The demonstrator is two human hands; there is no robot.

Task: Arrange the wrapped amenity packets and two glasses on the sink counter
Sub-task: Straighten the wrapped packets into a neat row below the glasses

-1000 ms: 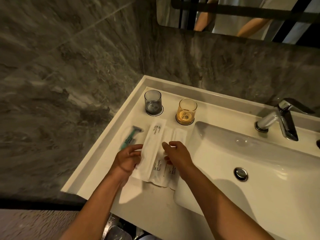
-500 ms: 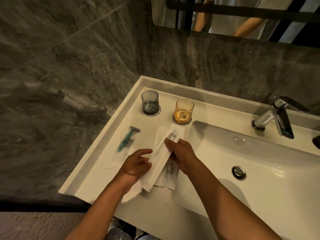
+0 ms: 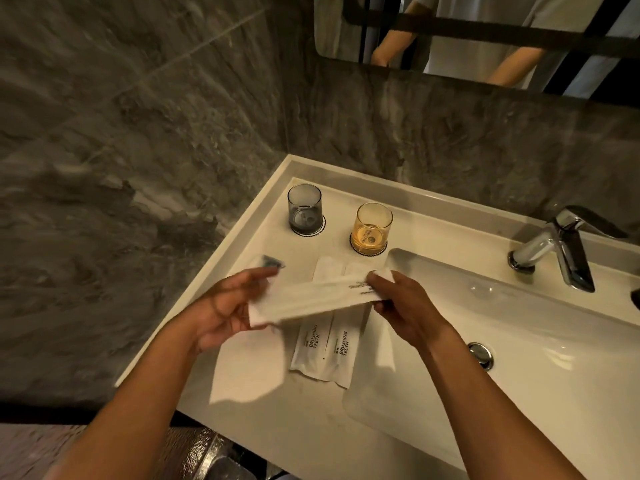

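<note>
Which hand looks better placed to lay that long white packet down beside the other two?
Probably the right hand: it pinches the long packet directly above the two toothbrush packets, while the left hand holds the far end.

Two white packets (image 3: 323, 336) lie side by side on the counter (image 3: 263, 237), just beside the basin's left edge; each reads "BRUSHING TEETH" in dark capitals running lengthwise. Print on the lifted packet (image 3: 311, 299) is too blurred to read.
</note>
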